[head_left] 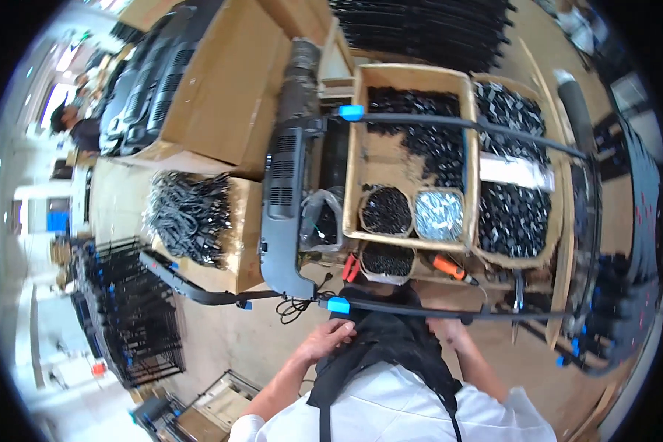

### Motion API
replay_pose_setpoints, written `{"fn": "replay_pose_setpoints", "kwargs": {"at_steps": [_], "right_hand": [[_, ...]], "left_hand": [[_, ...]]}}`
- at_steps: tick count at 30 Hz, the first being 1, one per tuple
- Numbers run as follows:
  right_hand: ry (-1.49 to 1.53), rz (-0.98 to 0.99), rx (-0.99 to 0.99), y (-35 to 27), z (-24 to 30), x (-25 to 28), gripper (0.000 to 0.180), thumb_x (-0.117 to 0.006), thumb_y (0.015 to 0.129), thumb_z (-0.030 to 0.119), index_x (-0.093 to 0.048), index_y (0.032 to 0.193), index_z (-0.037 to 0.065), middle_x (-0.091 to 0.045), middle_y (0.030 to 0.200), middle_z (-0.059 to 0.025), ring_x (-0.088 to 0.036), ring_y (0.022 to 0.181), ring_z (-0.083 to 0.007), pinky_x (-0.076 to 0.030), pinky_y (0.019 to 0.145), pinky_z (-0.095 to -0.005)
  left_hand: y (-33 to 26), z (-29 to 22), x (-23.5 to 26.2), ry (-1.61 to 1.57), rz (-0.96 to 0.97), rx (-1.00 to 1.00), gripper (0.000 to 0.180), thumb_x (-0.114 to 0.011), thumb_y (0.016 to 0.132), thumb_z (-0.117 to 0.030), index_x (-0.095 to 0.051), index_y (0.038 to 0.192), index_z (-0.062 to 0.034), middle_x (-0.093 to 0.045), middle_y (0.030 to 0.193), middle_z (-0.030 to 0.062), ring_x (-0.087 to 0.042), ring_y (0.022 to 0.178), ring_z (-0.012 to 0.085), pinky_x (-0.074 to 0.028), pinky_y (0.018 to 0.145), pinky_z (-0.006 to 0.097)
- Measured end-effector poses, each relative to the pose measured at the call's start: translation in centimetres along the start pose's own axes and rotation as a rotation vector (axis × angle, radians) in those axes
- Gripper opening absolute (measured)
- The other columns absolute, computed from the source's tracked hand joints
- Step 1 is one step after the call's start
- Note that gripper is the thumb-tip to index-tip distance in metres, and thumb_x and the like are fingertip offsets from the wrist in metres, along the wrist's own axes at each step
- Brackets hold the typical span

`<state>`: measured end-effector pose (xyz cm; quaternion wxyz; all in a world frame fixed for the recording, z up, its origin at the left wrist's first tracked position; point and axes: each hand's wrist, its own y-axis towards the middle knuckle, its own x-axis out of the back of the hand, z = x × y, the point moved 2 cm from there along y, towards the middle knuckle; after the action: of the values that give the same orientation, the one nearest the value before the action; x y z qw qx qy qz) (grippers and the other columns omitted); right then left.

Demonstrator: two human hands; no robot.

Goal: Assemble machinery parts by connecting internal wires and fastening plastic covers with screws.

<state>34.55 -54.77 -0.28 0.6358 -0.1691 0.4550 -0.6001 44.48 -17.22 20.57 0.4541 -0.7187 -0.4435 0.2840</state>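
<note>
A dark tubular frame (390, 307) with blue tape at its corners lies across the bench in front of me. Its left end meets a long grey plastic housing (281, 188) with vent slots. My left hand (330, 340) is just below the taped corner, against my black apron (383, 342). Its fingers are curled together; whatever they may hold is hidden. Farther right, my right hand (451, 331) reaches the near tube from below. Its fingers bend around the tube and are partly covered by it.
Cartons of small black parts (420, 151) stand under the frame, with a bag of clear-looking pieces (439, 214). An orange-handled screwdriver (453, 269) and red-handled pliers (352, 268) lie nearby. At left is a box of cables (191, 217); another person (77, 127) is far left.
</note>
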Motion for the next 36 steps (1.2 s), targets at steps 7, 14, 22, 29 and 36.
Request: {"fn": "replay_pose_setpoints", "kwargs": {"at_steps": [7, 14, 22, 29, 36], "right_hand": [[-0.787, 0.228, 0.116, -10.6, 31.1, -9.6, 0.026, -0.071, 0.094, 0.02, -0.081, 0.097, -0.004, -0.08, 0.088, -0.0113, -0.075, 0.088, -0.0173, -0.058, 0.08, -0.0312], [-1.617, -0.348, 0.999, 15.5, 49.0, -11.5, 0.058, -0.056, 0.105, 0.048, -0.066, 0.13, -0.003, -0.071, 0.119, -0.0248, -0.064, 0.118, -0.0452, -0.049, 0.104, -0.0488], [-1.571, -0.232, 1.015, 20.6, 54.2, -9.6, 0.058, -0.059, 0.105, 0.052, -0.068, 0.084, -0.002, -0.061, 0.068, -0.0086, -0.058, 0.067, -0.0158, -0.048, 0.063, -0.0391], [-1.56, -0.284, 1.31, -0.4, 58.3, -26.9, 0.05, -0.054, 0.111, 0.043, -0.066, 0.089, -0.001, -0.048, 0.066, 0.0006, -0.043, 0.063, -0.01, -0.036, 0.057, -0.0336], [-1.512, -0.628, 1.438, -19.4, 54.3, -39.1, 0.048, -0.055, 0.111, 0.046, -0.064, 0.088, 0.005, -0.043, 0.069, 0.0032, -0.04, 0.067, -0.0083, -0.034, 0.059, -0.0313]], "left_hand": [[5.1, 1.4, -4.0, -0.966, -0.109, -0.168, 0.064, -0.069, 0.103, -0.048, -0.05, 0.143, -0.0014, -0.067, 0.137, 0.0167, -0.066, 0.123, 0.029, -0.055, 0.103, 0.044], [6.5, 1.6, -5.2, -1.073, -0.155, -0.221, 0.051, -0.065, 0.106, -0.042, -0.052, 0.135, -0.0024, -0.069, 0.131, 0.0189, -0.07, 0.117, 0.0305, -0.056, 0.105, 0.047], [3.6, 1.1, -4.9, -0.939, -0.177, -0.486, 0.047, -0.063, 0.105, -0.053, -0.065, 0.121, -0.0092, -0.069, 0.114, 0.0052, -0.063, 0.105, 0.0183, -0.054, 0.093, 0.041], [-7.1, 2.7, 1.0, -0.973, -0.315, -0.816, 0.031, -0.061, 0.108, -0.036, -0.071, 0.102, -0.0068, -0.072, 0.095, 0.0024, -0.065, 0.09, 0.0123, -0.053, 0.082, 0.033], [-16.4, 10.0, 12.8, -1.041, -0.337, -1.19, 0.019, -0.061, 0.106, -0.022, -0.058, 0.118, -0.0067, -0.074, 0.095, 0.0075, -0.068, 0.095, 0.0172, -0.053, 0.087, 0.033]]}}
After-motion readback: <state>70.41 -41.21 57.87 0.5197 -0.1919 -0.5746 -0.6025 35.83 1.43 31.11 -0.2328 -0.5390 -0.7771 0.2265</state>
